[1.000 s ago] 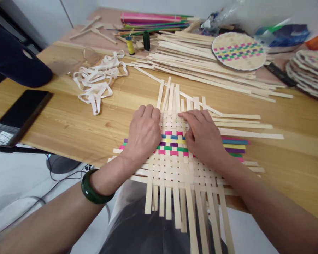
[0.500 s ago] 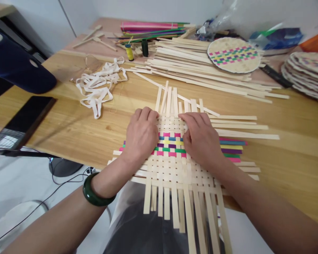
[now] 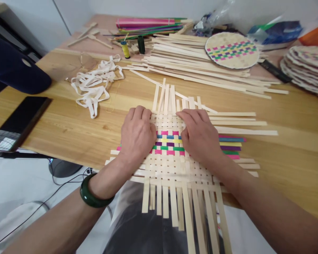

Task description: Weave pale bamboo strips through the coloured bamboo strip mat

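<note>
A half-woven mat of pale bamboo strips lies across the table's front edge, its loose strip ends sticking out on every side. Pink, blue, yellow, purple and green strips cross its middle. My left hand, with a dark green bangle on the wrist, is closed over the mat's upper left part, fingers curled down. Over the upper right part, my right hand is closed too, its thumb and fingers bent against the weave. The fingertips of both hands are partly hidden. One loose strip lies slantwise under the upper strip ends.
Behind the mat lies a heap of bamboo strips, with a finished round woven piece on it. A stack of similar pieces stands right. Left are white tape, a phone, a yellow thread spool and a dark blue object.
The whole view has shifted slightly, so things sit a little further left and higher. Both hands stay on the mat in nearly the same place.
</note>
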{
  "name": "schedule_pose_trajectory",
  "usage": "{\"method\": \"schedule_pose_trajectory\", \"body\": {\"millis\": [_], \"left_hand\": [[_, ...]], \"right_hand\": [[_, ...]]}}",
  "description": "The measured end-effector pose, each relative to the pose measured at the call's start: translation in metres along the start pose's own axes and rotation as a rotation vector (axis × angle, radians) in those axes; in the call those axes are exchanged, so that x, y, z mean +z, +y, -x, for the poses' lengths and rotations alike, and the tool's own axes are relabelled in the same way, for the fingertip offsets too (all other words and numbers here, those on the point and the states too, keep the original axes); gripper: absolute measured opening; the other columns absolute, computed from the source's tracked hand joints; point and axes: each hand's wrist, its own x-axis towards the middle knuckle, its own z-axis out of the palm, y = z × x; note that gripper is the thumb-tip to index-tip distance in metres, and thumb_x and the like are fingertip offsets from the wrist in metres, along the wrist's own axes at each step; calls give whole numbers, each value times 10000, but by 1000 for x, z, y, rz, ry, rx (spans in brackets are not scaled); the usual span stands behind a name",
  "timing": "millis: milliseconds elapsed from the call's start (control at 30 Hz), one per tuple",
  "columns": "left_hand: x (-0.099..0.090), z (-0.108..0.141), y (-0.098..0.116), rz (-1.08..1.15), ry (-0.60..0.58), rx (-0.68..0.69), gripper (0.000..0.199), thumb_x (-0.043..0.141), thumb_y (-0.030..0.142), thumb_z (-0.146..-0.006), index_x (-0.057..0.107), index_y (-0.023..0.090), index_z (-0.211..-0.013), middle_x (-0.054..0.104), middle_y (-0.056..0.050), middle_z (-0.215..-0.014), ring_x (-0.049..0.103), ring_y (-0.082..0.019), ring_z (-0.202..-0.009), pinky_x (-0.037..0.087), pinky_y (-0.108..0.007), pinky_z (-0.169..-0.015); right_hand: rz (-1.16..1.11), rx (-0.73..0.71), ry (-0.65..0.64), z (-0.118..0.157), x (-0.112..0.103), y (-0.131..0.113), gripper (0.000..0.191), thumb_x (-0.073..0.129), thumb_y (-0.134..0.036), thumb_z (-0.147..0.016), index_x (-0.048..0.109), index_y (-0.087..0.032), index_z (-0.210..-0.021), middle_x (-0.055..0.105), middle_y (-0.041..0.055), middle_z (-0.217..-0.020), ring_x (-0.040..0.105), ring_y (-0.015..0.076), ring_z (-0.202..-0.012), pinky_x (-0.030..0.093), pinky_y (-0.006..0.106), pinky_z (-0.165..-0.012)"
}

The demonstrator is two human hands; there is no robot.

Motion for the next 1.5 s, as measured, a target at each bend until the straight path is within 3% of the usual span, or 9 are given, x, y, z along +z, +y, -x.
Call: {"method": "schedule_pose_trajectory", "body": {"millis": [133, 467, 767, 900, 1200, 1500], "left_hand": [[-1, 0, 0, -6, 9, 0, 218, 450, 67, -775, 566, 200, -902, 604, -100, -934, 544, -285, -929, 491, -431, -787], [0, -9, -3, 4, -107, 20, 172, 453, 97, -769, 544, 182, -887, 590, -140, -926, 523, -325, -930, 450, -507, -836], [0, -4, -2, 32, -56, 15, 185, 444, 83, -777, 521, 208, -889, 582, -121, -917, 506, -317, -933, 444, -504, -833], [-1, -3, -2, 66, -54, 55, 255, 429, 65, -788, 545, 179, -985, 587, -128, -1019, 517, -297, -981, 467, -465, -868], [-9, -15, 8, -5, -263, 158, 249, 430, 153, -834, 596, 138, -1020, 620, -134, -1051, 532, -307, -1006, 459, -460, -889], [7, -14, 11, -55, -147, 161, 181, 467, 212, -796, 566, 154, -937, 595, -142, -955, 514, -318, -933, 447, -478, -840]], "right_hand": [[-5, 8, 0, 0, 0, 0, 449, 427, -41, -826, 582, -140, -1236, 635, 128, -1202, 508, 285, -1110, 494, 472, -934], [-16, -4, 1, -1, 0, 1, 442, 416, -34, -826, 592, -117, -1223, 642, 137, -1197, 502, 288, -1108, 484, 476, -945], [12, -7, 3, 0, 1, 1, 438, 424, -45, -831, 593, -126, -1227, 640, 122, -1222, 517, 282, -1100, 484, 457, -947], [20, -30, 5, 0, 2, 2, 428, 439, -58, -838, 588, -81, -1238, 640, 137, -1217, 499, 284, -1110, 484, 449, -962], [20, -62, 13, 0, 3, 4, 429, 418, -59, -844, 582, -62, -1241, 638, 156, -1199, 496, 292, -1087, 481, 460, -957], [38, -54, -15, -2, 3, 3, 441, 417, -67, -842, 565, -59, -1257, 625, 160, -1201, 494, 295, -1100, 462, 465, -977]]}}
